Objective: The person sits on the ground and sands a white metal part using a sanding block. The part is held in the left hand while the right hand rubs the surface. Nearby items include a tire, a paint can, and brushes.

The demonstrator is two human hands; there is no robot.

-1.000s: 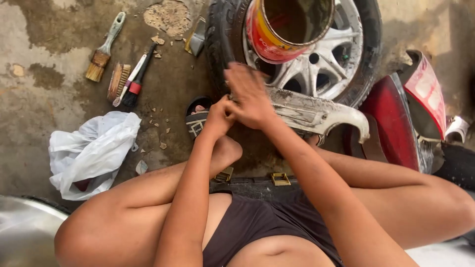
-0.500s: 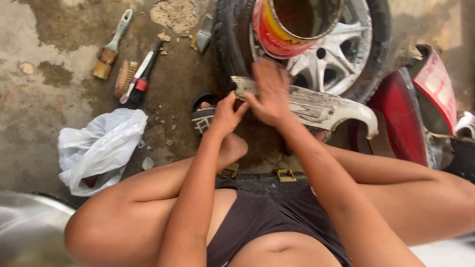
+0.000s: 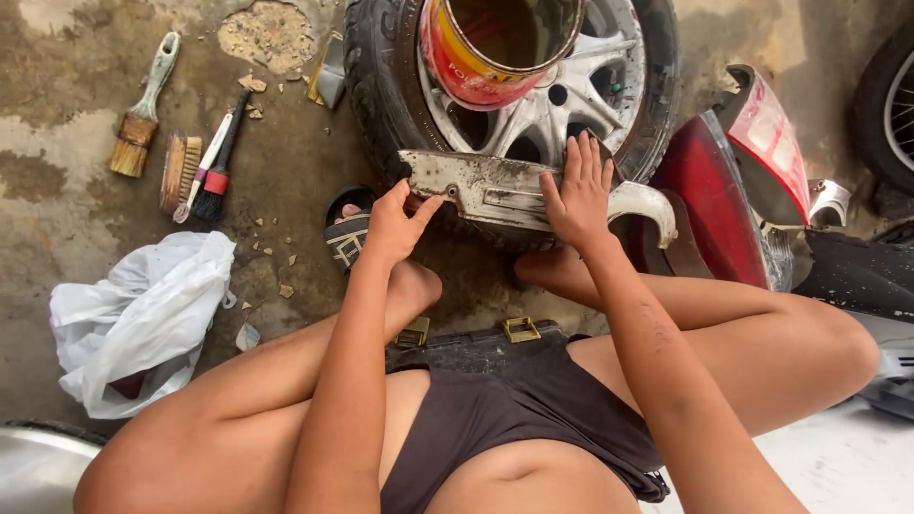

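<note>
Since half a second ago the right hand (image 3: 577,195) has slid rightward along the grey scuffed panel (image 3: 495,186), and now lies flat and open on it, fingers spread, while the left hand (image 3: 395,224) pinches the panel's left end; the panel rests across the tyre of a wheel (image 3: 400,86) lying on the concrete floor (image 3: 57,190), a red-and-yellow can (image 3: 476,57) standing on the rim. Toward the floor's left edge lie a white plastic bag (image 3: 133,319) and, above it, brushes (image 3: 181,167)

We are in a vehicle repair yard, cracked concrete floor (image 3: 286,190), alloy wheel with tyre (image 3: 381,86) lying flat, paint tin (image 3: 476,57) on it, red tail lights (image 3: 752,181), worn paintbrushes (image 3: 143,105) scattered beside us
</note>
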